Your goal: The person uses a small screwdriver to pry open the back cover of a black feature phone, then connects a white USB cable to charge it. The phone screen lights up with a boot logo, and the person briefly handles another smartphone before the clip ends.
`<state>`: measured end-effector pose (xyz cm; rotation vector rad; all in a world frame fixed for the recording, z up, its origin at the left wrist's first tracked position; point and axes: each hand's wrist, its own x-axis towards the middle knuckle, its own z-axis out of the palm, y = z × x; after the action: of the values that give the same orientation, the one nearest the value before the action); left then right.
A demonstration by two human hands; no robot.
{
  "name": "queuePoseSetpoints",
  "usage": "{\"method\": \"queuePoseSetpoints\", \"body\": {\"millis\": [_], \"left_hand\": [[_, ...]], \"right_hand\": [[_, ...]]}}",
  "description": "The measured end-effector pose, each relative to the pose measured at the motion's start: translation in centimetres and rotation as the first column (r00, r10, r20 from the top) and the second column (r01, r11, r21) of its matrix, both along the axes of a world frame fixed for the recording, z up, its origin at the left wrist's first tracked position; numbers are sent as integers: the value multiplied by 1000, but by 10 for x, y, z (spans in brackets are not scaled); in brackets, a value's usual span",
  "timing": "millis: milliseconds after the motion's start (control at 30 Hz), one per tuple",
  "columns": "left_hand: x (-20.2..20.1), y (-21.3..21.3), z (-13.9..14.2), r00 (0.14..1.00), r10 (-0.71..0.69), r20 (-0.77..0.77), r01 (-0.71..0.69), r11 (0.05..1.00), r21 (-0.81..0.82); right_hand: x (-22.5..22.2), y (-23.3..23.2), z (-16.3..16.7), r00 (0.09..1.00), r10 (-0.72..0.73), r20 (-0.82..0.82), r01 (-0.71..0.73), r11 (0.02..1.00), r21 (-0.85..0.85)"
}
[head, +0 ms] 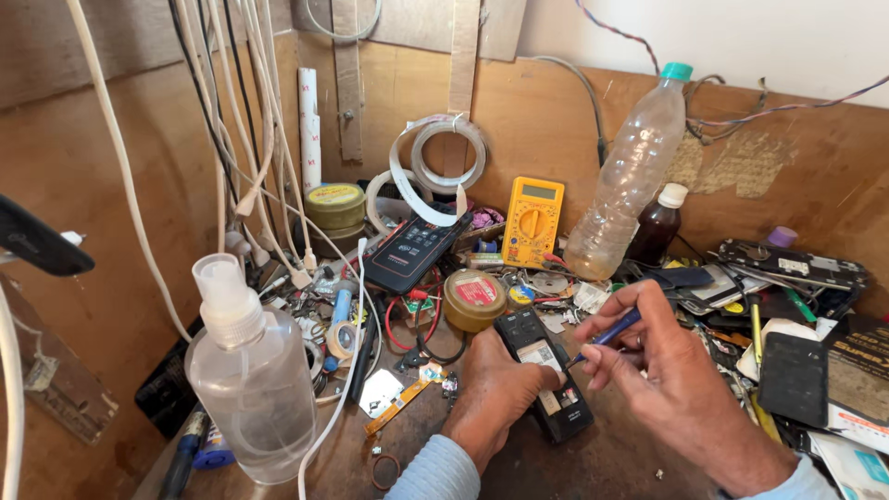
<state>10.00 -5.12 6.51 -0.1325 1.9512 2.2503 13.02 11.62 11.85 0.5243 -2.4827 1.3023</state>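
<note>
We see the left hand pressing a small black opened phone with exposed internals flat against the brown wooden tabletop, near its front edge; its fingers are wrapped over the phone's left side, probably to stop it sliding. The right hand has its fingers pinched together on a thin blue-handled screwdriver, held like a pen with its tip slanted down onto the phone's upper part. A clear plastic spray bottle stands toward the front left corner, and a yellow multimeter leans against the back wall.
</note>
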Motion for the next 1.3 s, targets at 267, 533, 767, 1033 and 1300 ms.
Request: {"method": "queuePoseSetpoints", "body": {"millis": [267, 533, 767, 1033, 1300], "left_hand": [[-2, 0, -1, 1000, -6, -9, 6, 1000, 17], [0, 0, -1, 1000, -16, -5, 17, 998, 54], [-3, -2, -5, 999, -33, -19, 34, 997, 66], [-9, -1, -23, 992, -127, 13, 113, 924, 364], [-6, -6, -26, 978, -201, -49, 195, 811, 552]], "right_hand": [[3, -5, -3, 987, -162, -23, 163, 985, 65], [8, -12, 3, 962, -265, 60, 260, 962, 81], [9, -13, 1, 969, -241, -58, 236, 968, -80], [-1, 20, -17, 884, -304, 356, 392, 897, -206], [-4, 21, -50, 814, -229, 534, 341, 932, -120]]}}
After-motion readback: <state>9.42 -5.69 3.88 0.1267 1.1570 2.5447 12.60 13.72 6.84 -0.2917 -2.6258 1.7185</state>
